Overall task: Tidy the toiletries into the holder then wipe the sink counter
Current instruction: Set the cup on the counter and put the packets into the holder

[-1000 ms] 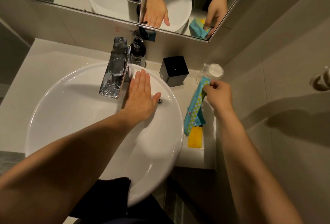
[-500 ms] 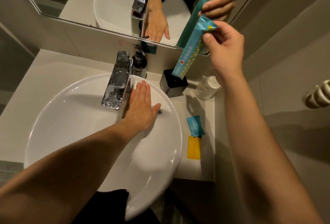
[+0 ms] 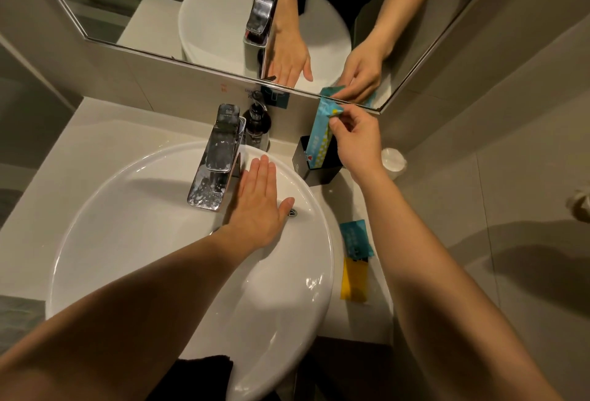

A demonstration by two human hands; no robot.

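right hand (image 3: 357, 141) has brought the long teal packet (image 3: 320, 137) down from mid-air; its lower end now sits inside the black holder (image 3: 314, 173), fingers still pinching the top. left hand (image 3: 260, 202) flat and released in the sink (image 3: 127, 241). small teal packet (image 3: 356, 237) and yellow packet (image 3: 353, 279) remain on the surface, near right.

counter (image 3: 105, 145): pale stone-look top, runs wall to wall under the mirror
basin (image 3: 134, 241): big round white bowl, takes up most of it
back edge: dark pump bottle (image 3: 258, 125) behind the tap
right corner: black holder (image 3: 314, 167), white cup (image 3: 393, 159) just beside it
right strip: teal packet (image 3: 355, 237), yellow packet (image 3: 353, 279) touching its near end
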